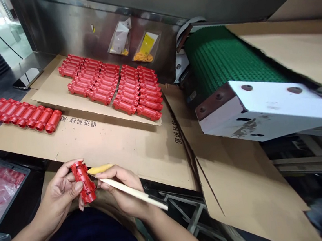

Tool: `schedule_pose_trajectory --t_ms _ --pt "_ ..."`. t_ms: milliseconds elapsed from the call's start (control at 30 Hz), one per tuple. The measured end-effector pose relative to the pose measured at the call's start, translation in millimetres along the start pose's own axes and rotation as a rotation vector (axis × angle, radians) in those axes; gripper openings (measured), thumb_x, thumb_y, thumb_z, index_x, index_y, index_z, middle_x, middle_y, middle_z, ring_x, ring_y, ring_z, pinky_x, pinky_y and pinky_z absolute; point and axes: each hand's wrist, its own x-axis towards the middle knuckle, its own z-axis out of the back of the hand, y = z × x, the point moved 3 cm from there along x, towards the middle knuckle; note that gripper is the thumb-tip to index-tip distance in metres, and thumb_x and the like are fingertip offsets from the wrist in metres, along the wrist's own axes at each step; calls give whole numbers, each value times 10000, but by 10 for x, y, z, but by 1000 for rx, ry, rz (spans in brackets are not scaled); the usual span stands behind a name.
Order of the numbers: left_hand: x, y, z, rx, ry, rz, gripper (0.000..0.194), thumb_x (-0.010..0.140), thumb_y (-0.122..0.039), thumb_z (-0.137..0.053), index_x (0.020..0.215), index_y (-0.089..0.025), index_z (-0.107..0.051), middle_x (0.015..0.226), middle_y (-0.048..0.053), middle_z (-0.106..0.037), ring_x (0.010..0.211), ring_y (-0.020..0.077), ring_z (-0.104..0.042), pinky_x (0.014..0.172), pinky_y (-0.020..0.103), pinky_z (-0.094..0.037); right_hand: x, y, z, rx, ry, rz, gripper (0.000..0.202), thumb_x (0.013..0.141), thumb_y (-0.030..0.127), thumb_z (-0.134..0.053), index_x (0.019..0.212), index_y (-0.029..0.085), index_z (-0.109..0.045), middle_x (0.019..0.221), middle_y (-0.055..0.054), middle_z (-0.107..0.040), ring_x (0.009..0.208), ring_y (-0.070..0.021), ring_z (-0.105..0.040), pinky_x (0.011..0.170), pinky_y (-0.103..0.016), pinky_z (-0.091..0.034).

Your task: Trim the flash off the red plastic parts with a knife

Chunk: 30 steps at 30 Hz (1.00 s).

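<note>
My left hand (60, 191) grips a red cylindrical plastic part (83, 182), fingers and thumb wrapped round it, tilted slightly from upright. Its near side shows cut-outs and ridges. In my right hand (125, 186) is a slim cream-coloured stick (135, 195) with a black end that points down and right; its other end is close to the red part. A yellow finger cot (100, 168) covers what looks like the index finger, its tip at the part's right side. Both hands are in front of the cardboard-covered bench (118, 154).
Rows of similar red parts (111, 83) lie on a cardboard sheet, with another row (26, 113) to the left. A phone (27, 78) rests behind. Bags (147, 47) hang on the metal wall. A green conveyor belt (230, 58) stands right, a bin (14, 199) lower left.
</note>
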Motion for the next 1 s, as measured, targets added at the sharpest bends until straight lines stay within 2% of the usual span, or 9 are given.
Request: schedule_pose_trajectory --t_ms 167,367,500,600,700,767,867,933,1000 --pt "15 8 57 52 -2 -64 527 933 -290 -812 1417 -236 -608 953 59 -758 626 149 -699 532 227 -586 85 -90 -125 496 -92 -292 364 890 521 -863 990 194 -738 814 -29 -763 723 -167 -721 763 -342 -635" --pt "-11 20 137 205 -79 -175 551 907 -264 -830 1422 -305 -637 1000 54 -760 759 197 -722 593 262 -626 109 -177 -253 939 -164 -526 312 820 386 -953 969 195 -756 896 -26 -754 769 -126 -678 789 -261 -631" --pt "-60 51 225 479 -170 -389 547 873 -145 -838 1365 -354 -718 1265 71 -766 1025 228 -778 854 280 -641 88 -209 -280 1087 -194 -609 291 826 324 -956 1009 184 -777 973 -46 -769 808 -114 -670 822 -236 -624" --pt "-73 84 271 694 -101 -576 670 860 -26 -790 1406 -405 -709 1315 66 -787 1163 258 -765 1027 356 -596 86 -217 -305 1145 -232 -633 313 780 310 -993 984 170 -801 962 -43 -768 812 -108 -675 818 -216 -626" --pt "-68 120 276 852 40 -722 672 841 40 -737 1340 -410 -765 1313 87 -804 1153 292 -770 1009 416 -590 78 -198 -324 1177 -269 -656 323 745 287 -1017 966 163 -816 965 -38 -778 817 -92 -686 817 -172 -619" --pt "-56 137 281 894 46 -710 589 834 29 -743 1237 -392 -822 1303 95 -810 1113 297 -778 983 420 -590 71 -168 -301 1187 -258 -656 316 755 295 -1012 972 173 -817 986 -37 -786 819 -83 -688 828 -157 -613" --pt "-44 115 297 728 -97 -570 488 809 -48 -834 1196 -345 -828 1212 101 -834 1094 307 -788 990 405 -602 76 -112 -171 1094 -166 -549 304 821 430 -956 997 237 -800 957 -25 -788 779 -102 -680 766 -198 -627" --pt "-40 77 296 510 -189 -445 494 821 -125 -874 1260 -325 -769 1148 94 -838 1031 291 -804 909 361 -639 89 -71 -27 812 -125 -344 315 909 568 -836 1003 272 -786 874 -24 -783 715 -138 -684 660 -256 -635" --pt "-25 34 266 308 -187 -324 463 879 -203 -854 1300 -317 -699 1094 78 -833 888 241 -810 763 301 -652 82 -30 92 449 -164 -127 263 977 534 -767 1014 275 -795 865 -36 -797 726 -172 -728 666 -311 -658"
